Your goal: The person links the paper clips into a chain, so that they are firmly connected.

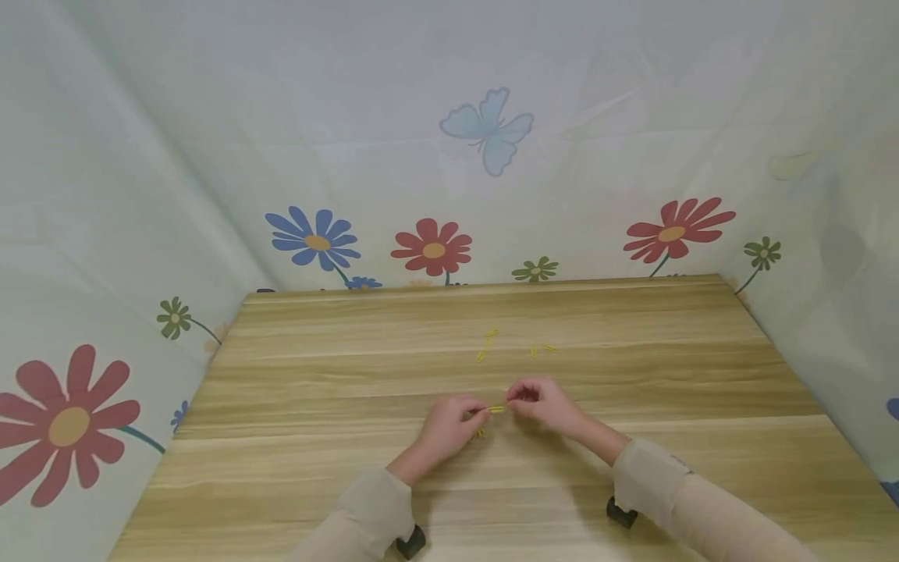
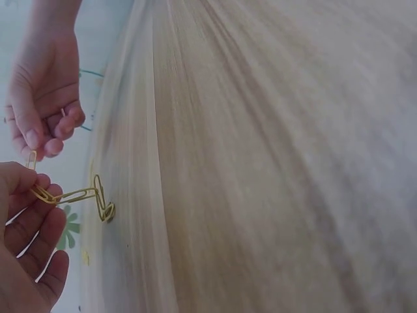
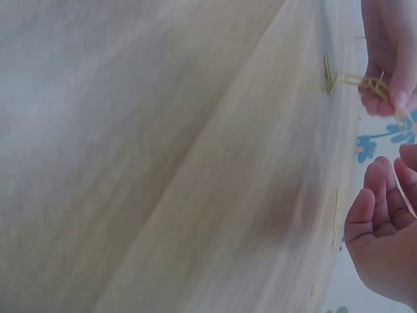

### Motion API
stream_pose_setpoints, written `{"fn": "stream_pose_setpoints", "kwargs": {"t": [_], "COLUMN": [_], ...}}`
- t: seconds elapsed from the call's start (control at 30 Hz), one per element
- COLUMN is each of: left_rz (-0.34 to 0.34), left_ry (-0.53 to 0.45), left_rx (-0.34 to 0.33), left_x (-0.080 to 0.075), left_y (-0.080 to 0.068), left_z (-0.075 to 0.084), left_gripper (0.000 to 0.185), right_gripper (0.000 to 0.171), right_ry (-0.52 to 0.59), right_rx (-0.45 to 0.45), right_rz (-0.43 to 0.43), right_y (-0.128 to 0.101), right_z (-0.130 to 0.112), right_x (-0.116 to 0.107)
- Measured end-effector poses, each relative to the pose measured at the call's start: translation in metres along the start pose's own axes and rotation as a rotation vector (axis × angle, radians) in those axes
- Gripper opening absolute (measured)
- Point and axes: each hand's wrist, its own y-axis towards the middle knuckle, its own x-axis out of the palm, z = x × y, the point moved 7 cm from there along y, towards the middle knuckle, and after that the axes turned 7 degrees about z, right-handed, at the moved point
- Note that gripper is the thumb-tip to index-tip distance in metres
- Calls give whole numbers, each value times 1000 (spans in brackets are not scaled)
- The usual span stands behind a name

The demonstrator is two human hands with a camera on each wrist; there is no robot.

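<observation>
Just above a wooden tabletop, near its middle, a small yellow paper clip is held out sideways by a bare left hand. One end of it is pinched between thumb and forefinger, and the other end is pointed toward the right hand. Below the pinch, a chain of linked yellow clips is let down past the left fingers; whether its lowest link is rested on the wood or hung just over it cannot be told. How the chain is joined to the pinched clip is hidden by the fingertips.

The right hand is brought close to the free end of the clip, with its fingers curled and its thumb set near the forefinger. Whether anything is gripped there cannot be told.

Farther back on the table, more yellow clips are scattered in two groups: a left group, strung out in a short line, and a right group, of two pieces lying near each other. Both forearms are covered by pale sleeves.

Behind the table, a white cloth backdrop is printed with a light blue butterfly and with red, blue and green flowers.
</observation>
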Motion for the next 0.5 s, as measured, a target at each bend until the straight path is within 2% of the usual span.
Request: {"fn": "stream_pose_setpoints", "kwargs": {"t": [0.17,0.4,0.5], "left_rz": [-4,7,9], "left_ry": [-1,-13,-16], "left_rx": [-24,-15,-14], "left_x": [-1,0,0], "left_y": [0,-1,-1], "left_z": [-1,-2,-2], "left_gripper": [17,16,15], "right_gripper": [19,18,17], "right_ry": [-50,-142,-198], "right_rx": [21,36,15], "right_rz": [46,136,174], "right_y": [5,20,27], "right_z": [5,17,18], "right_x": [-12,-31,-39]}}
